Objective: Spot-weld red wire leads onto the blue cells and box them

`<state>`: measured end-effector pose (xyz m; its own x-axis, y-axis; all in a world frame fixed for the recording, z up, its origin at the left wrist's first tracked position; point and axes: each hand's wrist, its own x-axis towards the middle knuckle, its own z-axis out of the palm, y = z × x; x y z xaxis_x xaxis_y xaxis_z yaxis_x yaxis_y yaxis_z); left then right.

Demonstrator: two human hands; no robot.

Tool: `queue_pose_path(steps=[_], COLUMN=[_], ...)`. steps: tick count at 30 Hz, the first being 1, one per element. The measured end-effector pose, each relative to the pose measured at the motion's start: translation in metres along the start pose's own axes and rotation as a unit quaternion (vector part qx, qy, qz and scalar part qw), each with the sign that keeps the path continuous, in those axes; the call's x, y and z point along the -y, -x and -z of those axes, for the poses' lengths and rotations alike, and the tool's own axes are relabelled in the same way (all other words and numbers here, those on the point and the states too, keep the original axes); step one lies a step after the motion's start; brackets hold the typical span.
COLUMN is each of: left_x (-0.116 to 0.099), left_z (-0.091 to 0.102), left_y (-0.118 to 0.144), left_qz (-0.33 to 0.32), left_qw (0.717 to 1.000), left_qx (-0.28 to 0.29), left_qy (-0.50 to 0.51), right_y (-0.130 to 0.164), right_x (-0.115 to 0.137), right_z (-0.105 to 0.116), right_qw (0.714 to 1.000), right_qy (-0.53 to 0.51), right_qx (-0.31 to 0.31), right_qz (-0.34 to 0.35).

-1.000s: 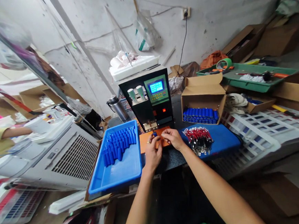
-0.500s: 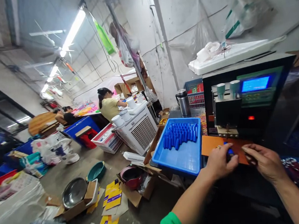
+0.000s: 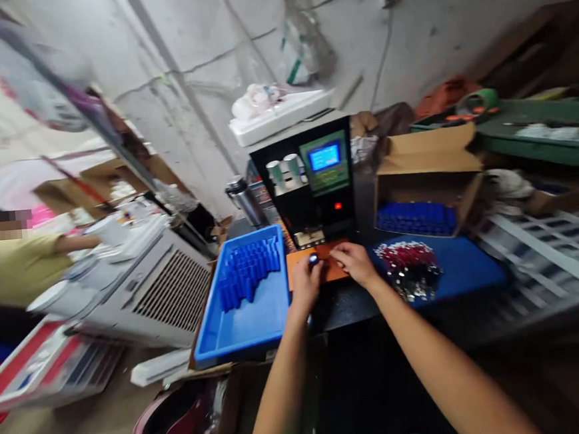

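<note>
My left hand is closed around a short blue tube, its end facing up, above an orange board. Just to the right, my right hand pinches with thumb and fingertips; what lies between them is too small to make out. Both hands are in front of a black machine with a lit blue screen. Left of the board, a blue tray bears rows of upright blue tubes.
Right of my hands, a pile of small red and silver pieces lies on a blue surface. Behind it stands a cardboard box with blue tubes. A steel flask is behind the tray. A person works at the left.
The view has swung to the right, bringing in the cardboard box and the pile of pieces. My left hand still holds the blue tube, and my right hand is still beside it.
</note>
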<state>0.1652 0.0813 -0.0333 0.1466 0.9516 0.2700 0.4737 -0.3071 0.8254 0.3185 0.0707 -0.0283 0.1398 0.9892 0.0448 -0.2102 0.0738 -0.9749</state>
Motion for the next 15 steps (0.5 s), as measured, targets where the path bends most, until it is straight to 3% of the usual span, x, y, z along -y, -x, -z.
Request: queue_pose_path(steps=[4, 9, 15], left_x=[-0.004, -0.012, -0.003], left_z=[-0.003, -0.005, -0.01], left_y=[-0.012, -0.013, -0.016], left_qz=[0.031, 0.024, -0.001], left_qw=[0.997, 0.999, 1.0], left_qx=[-0.019, -0.026, -0.005], left_qy=[0.073, 0.033, 0.005], right_y=[-0.016, -0.022, -0.026], right_x=[-0.008, -0.011, -0.009], right_z=[0.001, 0.002, 0.001], right_qw=[0.999, 0.997, 0.997], right_qy=[-0.011, -0.01, -0.006], right_qx=[-0.024, -0.043, -0.055], right_qz=[0.04, 0.071, 0.054])
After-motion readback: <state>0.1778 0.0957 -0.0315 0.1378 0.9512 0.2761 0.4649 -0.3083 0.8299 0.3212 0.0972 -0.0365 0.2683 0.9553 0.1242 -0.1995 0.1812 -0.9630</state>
